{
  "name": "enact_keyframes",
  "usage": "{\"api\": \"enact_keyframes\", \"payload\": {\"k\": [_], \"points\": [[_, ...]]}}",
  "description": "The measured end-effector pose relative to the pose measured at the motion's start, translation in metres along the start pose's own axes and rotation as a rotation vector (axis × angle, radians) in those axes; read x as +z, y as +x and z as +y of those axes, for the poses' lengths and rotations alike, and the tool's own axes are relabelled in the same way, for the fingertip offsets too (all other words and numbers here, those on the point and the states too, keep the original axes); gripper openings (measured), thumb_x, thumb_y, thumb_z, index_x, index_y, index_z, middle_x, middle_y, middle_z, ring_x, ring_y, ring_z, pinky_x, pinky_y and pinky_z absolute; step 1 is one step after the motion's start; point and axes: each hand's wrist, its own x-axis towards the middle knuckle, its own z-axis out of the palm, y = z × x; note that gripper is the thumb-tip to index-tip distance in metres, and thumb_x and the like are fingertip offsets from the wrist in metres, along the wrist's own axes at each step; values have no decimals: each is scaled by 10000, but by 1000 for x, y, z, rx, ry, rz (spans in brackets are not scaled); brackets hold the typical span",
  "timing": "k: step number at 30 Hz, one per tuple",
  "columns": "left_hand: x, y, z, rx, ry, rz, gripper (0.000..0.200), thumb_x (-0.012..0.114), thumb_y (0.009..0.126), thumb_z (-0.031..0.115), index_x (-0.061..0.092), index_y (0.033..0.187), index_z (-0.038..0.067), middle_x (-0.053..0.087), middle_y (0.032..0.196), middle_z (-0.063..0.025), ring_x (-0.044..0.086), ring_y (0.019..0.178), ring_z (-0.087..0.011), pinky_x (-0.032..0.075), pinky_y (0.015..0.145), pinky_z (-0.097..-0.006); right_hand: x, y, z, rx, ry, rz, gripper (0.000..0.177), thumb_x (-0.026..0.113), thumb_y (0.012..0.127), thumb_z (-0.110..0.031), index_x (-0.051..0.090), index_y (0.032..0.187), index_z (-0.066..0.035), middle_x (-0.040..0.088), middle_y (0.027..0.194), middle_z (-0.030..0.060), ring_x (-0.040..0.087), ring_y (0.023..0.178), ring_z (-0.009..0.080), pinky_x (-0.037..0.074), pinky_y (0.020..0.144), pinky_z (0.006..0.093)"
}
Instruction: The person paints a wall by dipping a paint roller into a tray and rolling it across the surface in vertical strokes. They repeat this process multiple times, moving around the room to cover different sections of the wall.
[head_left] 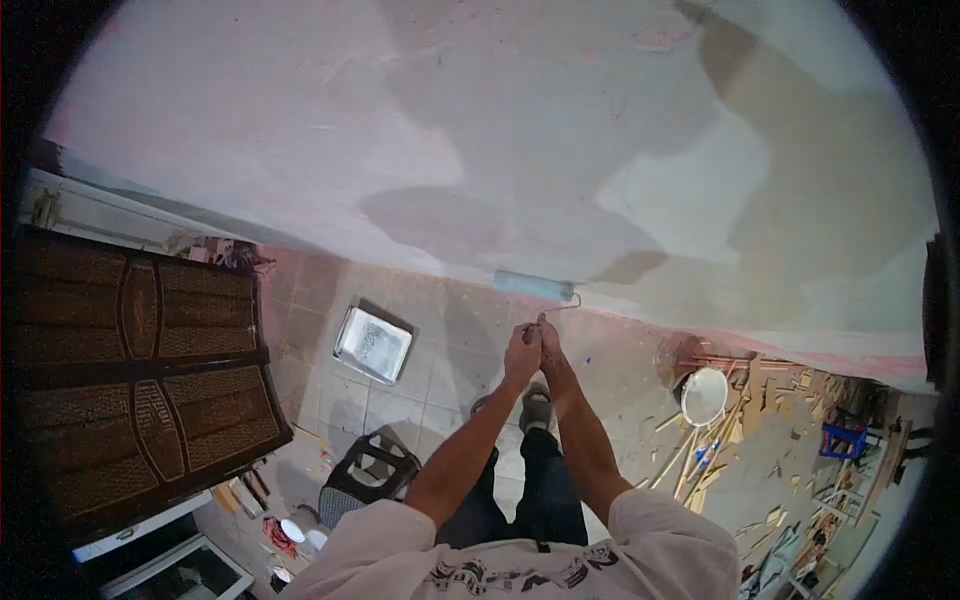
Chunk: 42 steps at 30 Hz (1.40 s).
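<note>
A paint roller (534, 286) with a pale blue-grey sleeve lies against the lower part of the wall (560, 130), and its bent wire frame shows at the right end. My left hand (522, 352) and my right hand (551, 347) are close together, both closed around the roller's handle, which their fingers mostly hide. On the floor to the left rests a paint tray (374, 343) coated with white paint. The wall is patchy, with white, grey and pinkish areas.
Dark wooden panels (150, 370) stand on the left, near a dark stool (368, 472). A white bucket (704, 397) sits at right among scattered wood strips (735, 420). Farther right is a blue stool (843, 441). Tiles (400, 410) cover the floor around my feet.
</note>
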Motion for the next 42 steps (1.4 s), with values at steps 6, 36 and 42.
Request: {"api": "enact_keyframes", "payload": {"k": [6, 36, 42], "points": [[-45, -159, 111, 159, -170, 46, 368, 594, 1004, 264, 562, 1334, 104, 688, 1168, -200, 684, 1051, -361, 541, 880, -421, 41, -154, -63, 101, 15, -1, 588, 426, 1033, -610, 554, 780, -95, 494, 641, 18, 477, 513, 155, 429, 482, 353], [-272, -247, -490, -1014, -533, 541, 473, 551, 1031, 379, 488, 1403, 93, 632, 1266, -167, 685, 1007, -328, 579, 796, -426, -105, 55, 37, 324, 457, -174, 425, 508, 1047, -466, 529, 791, -127, 429, 622, -42, 390, 454, 89, 366, 366, 235], [-234, -207, -508, -745, -703, 276, 506, 526, 1035, 338, 414, 1490, 148, 684, 1140, -177, 723, 880, -298, 582, 715, -402, -151, 194, 90, 501, 766, -295, 307, 589, 1013, -298, 556, 783, -98, 498, 674, -12, 515, 618, 118, 513, 563, 268]]}}
